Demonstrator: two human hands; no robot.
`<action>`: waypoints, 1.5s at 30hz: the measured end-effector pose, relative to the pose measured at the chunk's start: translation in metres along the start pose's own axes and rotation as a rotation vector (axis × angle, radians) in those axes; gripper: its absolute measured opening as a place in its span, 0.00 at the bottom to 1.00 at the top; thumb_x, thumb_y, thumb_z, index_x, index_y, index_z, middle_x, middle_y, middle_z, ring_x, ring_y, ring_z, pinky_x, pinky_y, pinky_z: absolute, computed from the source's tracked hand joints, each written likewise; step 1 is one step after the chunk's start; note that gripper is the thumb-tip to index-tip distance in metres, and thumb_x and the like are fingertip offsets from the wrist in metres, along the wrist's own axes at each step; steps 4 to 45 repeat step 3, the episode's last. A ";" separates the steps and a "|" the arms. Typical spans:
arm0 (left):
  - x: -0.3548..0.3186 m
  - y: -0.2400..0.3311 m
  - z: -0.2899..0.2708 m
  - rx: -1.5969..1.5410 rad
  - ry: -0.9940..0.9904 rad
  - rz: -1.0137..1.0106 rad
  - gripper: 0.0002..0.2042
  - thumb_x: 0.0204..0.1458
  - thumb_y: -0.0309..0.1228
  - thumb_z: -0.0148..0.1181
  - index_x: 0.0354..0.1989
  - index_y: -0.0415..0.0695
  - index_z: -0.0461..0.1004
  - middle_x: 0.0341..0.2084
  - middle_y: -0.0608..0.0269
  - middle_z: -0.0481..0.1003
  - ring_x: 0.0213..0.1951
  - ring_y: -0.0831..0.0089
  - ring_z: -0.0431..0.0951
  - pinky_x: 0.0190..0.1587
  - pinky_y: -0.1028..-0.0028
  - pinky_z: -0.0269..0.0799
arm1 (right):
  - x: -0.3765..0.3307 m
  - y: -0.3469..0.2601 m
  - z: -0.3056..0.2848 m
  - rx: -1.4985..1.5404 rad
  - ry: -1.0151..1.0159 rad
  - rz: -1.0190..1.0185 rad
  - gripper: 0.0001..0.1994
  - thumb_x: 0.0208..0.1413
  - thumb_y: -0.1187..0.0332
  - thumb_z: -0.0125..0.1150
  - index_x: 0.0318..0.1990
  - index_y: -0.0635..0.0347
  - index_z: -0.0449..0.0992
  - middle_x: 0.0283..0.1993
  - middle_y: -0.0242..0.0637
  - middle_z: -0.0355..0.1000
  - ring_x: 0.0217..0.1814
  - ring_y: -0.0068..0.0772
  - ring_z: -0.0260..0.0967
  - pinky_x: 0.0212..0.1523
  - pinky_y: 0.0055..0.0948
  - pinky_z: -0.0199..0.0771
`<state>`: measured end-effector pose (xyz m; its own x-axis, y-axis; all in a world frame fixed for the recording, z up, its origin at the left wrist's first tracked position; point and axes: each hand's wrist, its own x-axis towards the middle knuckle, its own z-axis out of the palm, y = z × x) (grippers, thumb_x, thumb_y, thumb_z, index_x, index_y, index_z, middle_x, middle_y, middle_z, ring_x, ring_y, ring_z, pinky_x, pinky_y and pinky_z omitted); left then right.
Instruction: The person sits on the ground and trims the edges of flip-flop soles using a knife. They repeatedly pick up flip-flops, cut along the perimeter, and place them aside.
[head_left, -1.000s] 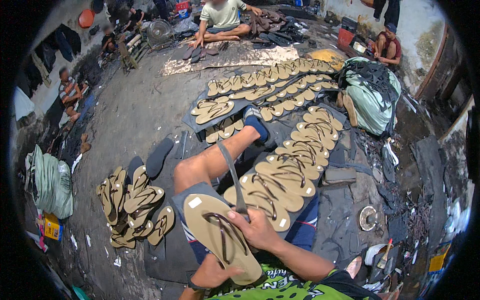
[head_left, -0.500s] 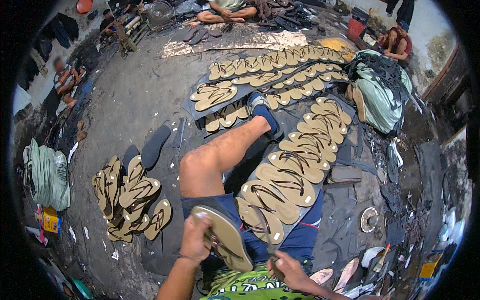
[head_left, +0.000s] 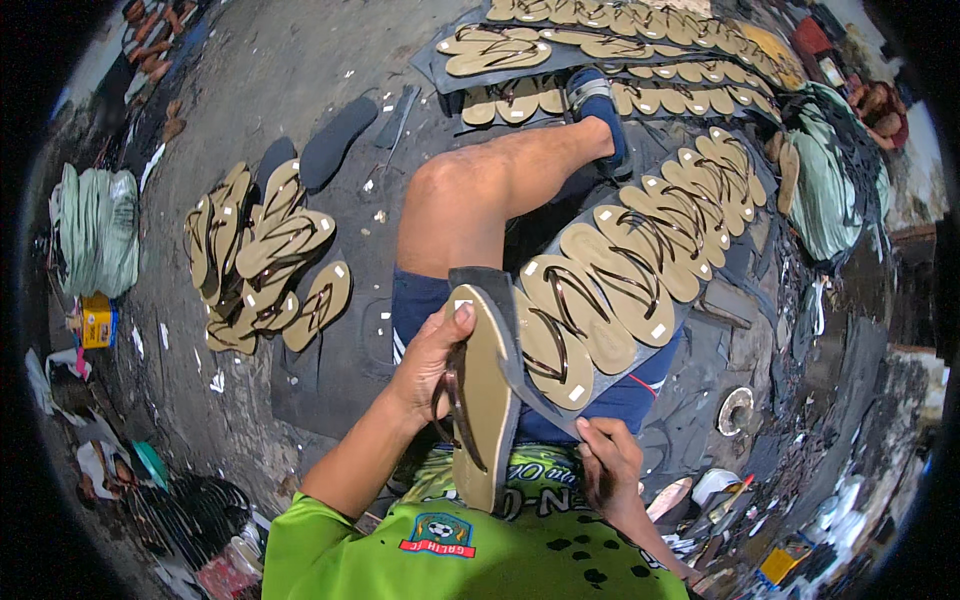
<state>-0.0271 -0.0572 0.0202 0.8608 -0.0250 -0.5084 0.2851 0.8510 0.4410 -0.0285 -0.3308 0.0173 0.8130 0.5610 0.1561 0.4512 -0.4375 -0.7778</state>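
Observation:
My left hand point(head_left: 432, 362) is closed round one end of a tan flip-flop point(head_left: 482, 400), its thumb pressed on the footbed beside a small white label. The flip-flop stands nearly upright on its edge in front of my chest, its brown strap facing left. A thin dark grey strip of sheet rubber point(head_left: 545, 402) runs from the flip-flop's right edge down to my right hand point(head_left: 610, 455), which pinches its end. Just beyond, a row of tan flip-flops point(head_left: 600, 290) lies overlapped on a dark sheet across my lap and leg.
On the left lies a loose pile of flip-flops point(head_left: 262, 250), with dark soles point(head_left: 338, 145) beside it. More rows of flip-flops point(head_left: 500, 50) lie past my foot. Green sacks point(head_left: 98, 230) stand at left and right. Scraps, a round metal piece point(head_left: 735, 410) and a brush lie at right.
The view has tipped downward. The flip-flop has turned more upright, onto its edge. My right hand has moved out to the right, and the dark strip now stretches between it and the flip-flop.

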 end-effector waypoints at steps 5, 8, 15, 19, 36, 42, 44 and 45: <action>0.004 -0.008 0.003 -0.067 0.071 -0.011 0.22 0.55 0.43 0.60 0.51 0.42 0.65 0.34 0.62 0.77 0.30 0.76 0.81 0.26 0.85 0.78 | 0.003 0.005 0.001 -0.086 -0.032 -0.006 0.29 0.39 0.81 0.66 0.54 0.52 0.72 0.38 0.40 0.72 0.36 0.42 0.72 0.36 0.34 0.72; 0.004 -0.008 0.003 -0.067 0.071 -0.011 0.22 0.55 0.43 0.60 0.51 0.42 0.65 0.34 0.62 0.77 0.30 0.76 0.81 0.26 0.85 0.78 | 0.003 0.005 0.001 -0.086 -0.032 -0.006 0.29 0.39 0.81 0.66 0.54 0.52 0.72 0.38 0.40 0.72 0.36 0.42 0.72 0.36 0.34 0.72; 0.004 -0.008 0.003 -0.067 0.071 -0.011 0.22 0.55 0.43 0.60 0.51 0.42 0.65 0.34 0.62 0.77 0.30 0.76 0.81 0.26 0.85 0.78 | 0.003 0.005 0.001 -0.086 -0.032 -0.006 0.29 0.39 0.81 0.66 0.54 0.52 0.72 0.38 0.40 0.72 0.36 0.42 0.72 0.36 0.34 0.72; 0.004 -0.008 0.003 -0.067 0.071 -0.011 0.22 0.55 0.43 0.60 0.51 0.42 0.65 0.34 0.62 0.77 0.30 0.76 0.81 0.26 0.85 0.78 | 0.003 0.005 0.001 -0.086 -0.032 -0.006 0.29 0.39 0.81 0.66 0.54 0.52 0.72 0.38 0.40 0.72 0.36 0.42 0.72 0.36 0.34 0.72; 0.004 -0.008 0.003 -0.067 0.071 -0.011 0.22 0.55 0.43 0.60 0.51 0.42 0.65 0.34 0.62 0.77 0.30 0.76 0.81 0.26 0.85 0.78 | 0.003 0.005 0.001 -0.086 -0.032 -0.006 0.29 0.39 0.81 0.66 0.54 0.52 0.72 0.38 0.40 0.72 0.36 0.42 0.72 0.36 0.34 0.72; 0.004 -0.008 0.003 -0.067 0.071 -0.011 0.22 0.55 0.43 0.60 0.51 0.42 0.65 0.34 0.62 0.77 0.30 0.76 0.81 0.26 0.85 0.78 | 0.003 0.005 0.001 -0.086 -0.032 -0.006 0.29 0.39 0.81 0.66 0.54 0.52 0.72 0.38 0.40 0.72 0.36 0.42 0.72 0.36 0.34 0.72; 0.004 -0.008 0.003 -0.067 0.071 -0.011 0.22 0.55 0.43 0.60 0.51 0.42 0.65 0.34 0.62 0.77 0.30 0.76 0.81 0.26 0.85 0.78 | 0.003 0.005 0.001 -0.086 -0.032 -0.006 0.29 0.39 0.81 0.66 0.54 0.52 0.72 0.38 0.40 0.72 0.36 0.42 0.72 0.36 0.34 0.72; 0.004 -0.008 0.003 -0.067 0.071 -0.011 0.22 0.55 0.43 0.60 0.51 0.42 0.65 0.34 0.62 0.77 0.30 0.76 0.81 0.26 0.85 0.78 | 0.003 0.005 0.001 -0.086 -0.032 -0.006 0.29 0.39 0.81 0.66 0.54 0.52 0.72 0.38 0.40 0.72 0.36 0.42 0.72 0.36 0.34 0.72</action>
